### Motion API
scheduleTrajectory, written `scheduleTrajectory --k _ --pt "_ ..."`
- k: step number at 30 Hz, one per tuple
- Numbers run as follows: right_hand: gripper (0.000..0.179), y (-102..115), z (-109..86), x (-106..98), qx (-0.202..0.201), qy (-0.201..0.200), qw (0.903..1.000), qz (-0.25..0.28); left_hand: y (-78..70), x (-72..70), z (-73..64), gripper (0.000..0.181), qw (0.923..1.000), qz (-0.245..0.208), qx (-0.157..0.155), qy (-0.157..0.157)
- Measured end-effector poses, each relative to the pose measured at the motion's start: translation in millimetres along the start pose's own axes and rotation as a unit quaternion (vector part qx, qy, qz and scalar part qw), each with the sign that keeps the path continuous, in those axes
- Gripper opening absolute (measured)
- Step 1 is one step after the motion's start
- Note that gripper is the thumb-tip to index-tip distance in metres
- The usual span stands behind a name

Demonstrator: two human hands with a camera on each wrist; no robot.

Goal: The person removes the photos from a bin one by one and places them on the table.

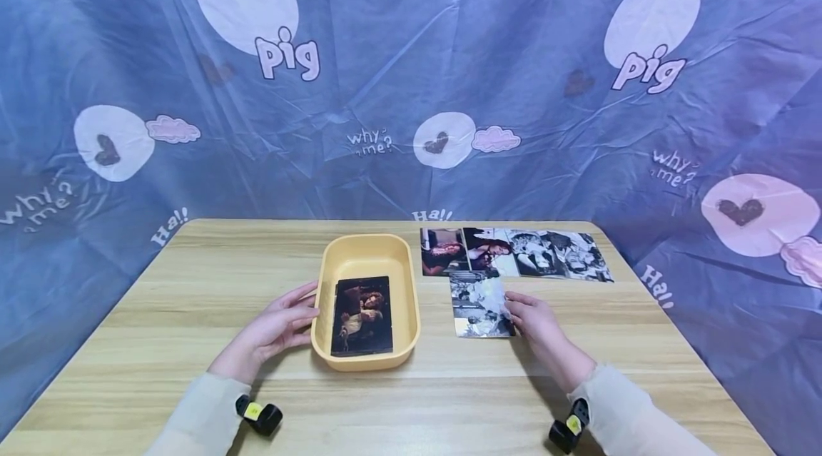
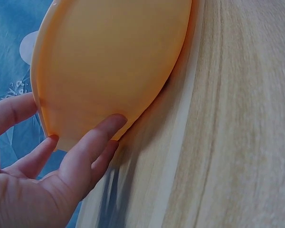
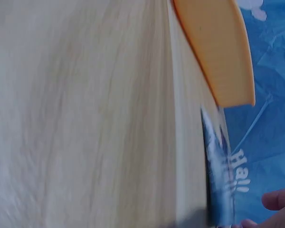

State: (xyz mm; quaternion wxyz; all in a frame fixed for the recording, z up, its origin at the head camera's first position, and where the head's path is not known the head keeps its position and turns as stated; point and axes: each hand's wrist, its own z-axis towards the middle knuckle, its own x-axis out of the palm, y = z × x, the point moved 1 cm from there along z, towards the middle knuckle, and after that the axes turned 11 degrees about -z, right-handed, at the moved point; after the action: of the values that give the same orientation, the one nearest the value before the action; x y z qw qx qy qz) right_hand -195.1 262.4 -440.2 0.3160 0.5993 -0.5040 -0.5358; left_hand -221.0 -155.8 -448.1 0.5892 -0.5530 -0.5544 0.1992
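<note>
A yellow plastic bin (image 1: pixel 366 260) stands on the wooden table, a little left of the middle. Dark printed photos (image 1: pixel 362 317) lie stacked inside it, the top one showing a figure. My left hand (image 1: pixel 279 327) touches the bin's left side, its extended fingers spread along the wall (image 2: pixel 109 61). Over on the right, my right hand (image 1: pixel 536 320) pinches the right edge of a black-and-white photo (image 1: pixel 478 306). In the right wrist view that photo (image 3: pixel 216 175) appears nearly edge-on, with just a few fingertips (image 3: pixel 279 199) showing at the corner.
Behind the pinched photo, a row of overlapping photos (image 1: pixel 443 252) runs along the table's back right, some coloured and some black-and-white. A blue printed curtain (image 1: pixel 398 85) hangs around the table (image 1: pixel 244 249). Each wrist wears a small black camera (image 1: pixel 260 415).
</note>
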Motion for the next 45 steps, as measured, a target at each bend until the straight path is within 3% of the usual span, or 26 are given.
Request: scheduleTrajectory --k 5,9,14,28,39,45 --pt "0.049 12 -9.3 6 -0.017 0.006 0.9979 -0.063 -0.6 -0.6 -2.1 0.072 1.0000 -0.005 0.000 -0.003" --pt "0.056 27 -11.4 9 -0.014 0.029 0.9995 0.001 -1.1 -0.4 -2.0 0.072 1.0000 -0.007 0.000 -0.001" --pt "0.059 50 -7.8 17 -0.023 0.040 0.9947 0.093 -1.7 -0.4 -0.9 0.073 1.0000 -0.005 0.002 0.002" --pt "0.055 96 -4.4 82 -0.057 0.085 0.9768 0.188 -2.3 -1.2 -1.3 0.072 0.9999 -0.007 0.003 0.009" --pt "0.054 110 -12.3 130 -0.047 0.098 0.9829 0.148 -4.4 1.3 1.3 0.073 1.0000 -0.002 0.001 0.010" --pt "0.059 106 -17.8 152 -0.030 0.139 0.9820 0.125 -4.1 1.2 0.6 0.072 1.0000 0.000 -0.001 0.003"
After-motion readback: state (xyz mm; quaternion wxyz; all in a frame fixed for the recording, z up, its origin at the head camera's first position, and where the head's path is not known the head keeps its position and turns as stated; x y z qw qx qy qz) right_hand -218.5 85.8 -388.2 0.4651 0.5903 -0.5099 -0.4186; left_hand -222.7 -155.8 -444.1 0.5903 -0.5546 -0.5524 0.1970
